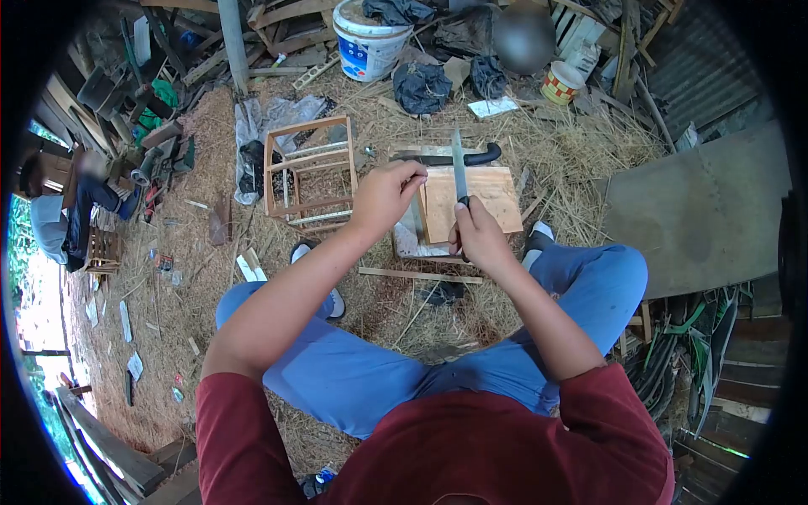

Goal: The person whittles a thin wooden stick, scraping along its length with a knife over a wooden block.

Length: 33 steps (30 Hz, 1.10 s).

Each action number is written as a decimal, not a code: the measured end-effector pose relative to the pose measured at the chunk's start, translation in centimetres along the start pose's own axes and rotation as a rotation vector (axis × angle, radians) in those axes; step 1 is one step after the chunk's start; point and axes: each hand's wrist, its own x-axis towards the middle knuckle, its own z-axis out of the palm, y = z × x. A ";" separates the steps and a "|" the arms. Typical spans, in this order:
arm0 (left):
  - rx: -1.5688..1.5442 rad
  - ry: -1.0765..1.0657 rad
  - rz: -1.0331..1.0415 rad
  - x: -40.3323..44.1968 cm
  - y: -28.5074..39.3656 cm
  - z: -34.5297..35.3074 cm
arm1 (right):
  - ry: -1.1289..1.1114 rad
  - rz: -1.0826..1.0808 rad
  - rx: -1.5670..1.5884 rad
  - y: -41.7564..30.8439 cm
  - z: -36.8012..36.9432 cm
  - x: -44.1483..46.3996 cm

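Note:
My right hand [481,234] is closed around the dark handle of a knife [459,164], whose long blade points away from me over a wooden board [492,198]. At the board's upper left corner is my left hand [389,195], its fingers pinched together. Whatever lies between those fingertips is too small to make out. The board rests flat on a low support [407,240] between my legs. Just beyond it lies a tool with a dark curved handle [483,156] and a dark blade, partly hidden by the knife.
A slatted wooden frame [310,157] stands left of the board. A wooden strip [421,275] lies in front on the straw. Farther back are a white bucket [364,55], black plastic bags [421,88] and a small tub [561,84]. A large sheet [699,206] is right; another person [52,223] sits left.

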 end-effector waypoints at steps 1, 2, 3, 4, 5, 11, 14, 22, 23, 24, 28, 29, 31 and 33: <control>-0.021 0.028 0.022 0.1 -0.3 0.4 | 0.030 0.027 -0.070 -0.3 0.4 -0.4; -0.038 0.057 0.045 0.2 -0.6 0.6 | 0.021 0.031 -0.071 0.8 0.8 0.0; -0.035 0.056 0.037 0.2 -0.7 0.7 | 0.070 -0.051 -0.161 1.6 1.4 0.4; -0.033 0.053 0.060 0.3 -0.7 0.9 | 0.124 -0.131 -0.250 2.4 1.7 0.7; -0.033 0.049 0.086 0.5 -0.8 1.1 | 0.124 -0.126 -0.247 3.2 1.7 1.0; 0.131 0.035 0.204 0.9 -0.8 1.2 | 0.153 -0.092 -0.031 2.6 2.7 1.9; 0.091 0.004 0.112 1.2 -0.5 0.9 | 0.161 -0.098 0.020 2.6 3.5 2.2; 0.087 0.036 0.079 1.4 -0.9 1.4 | 0.231 -0.169 -0.194 1.1 4.2 1.4; 0.103 0.031 0.084 1.3 -0.9 1.4 | 0.240 -0.162 -0.189 1.1 4.4 1.3; 0.100 0.019 0.089 1.1 -0.8 1.4 | 0.244 -0.163 -0.138 1.0 4.6 1.3; 0.112 0.004 0.118 0.6 -0.7 1.4 | 0.191 -0.142 0.214 2.7 5.5 2.1; 0.097 0.027 0.144 0.3 -0.6 1.4 | 0.192 -0.136 0.219 3.4 5.4 2.1; 0.095 0.024 0.127 -0.2 -0.4 1.3 | -0.045 0.093 0.522 3.7 4.9 2.1; 0.094 0.021 0.118 -0.3 -0.4 1.1 | -0.090 0.121 0.619 3.5 5.1 2.1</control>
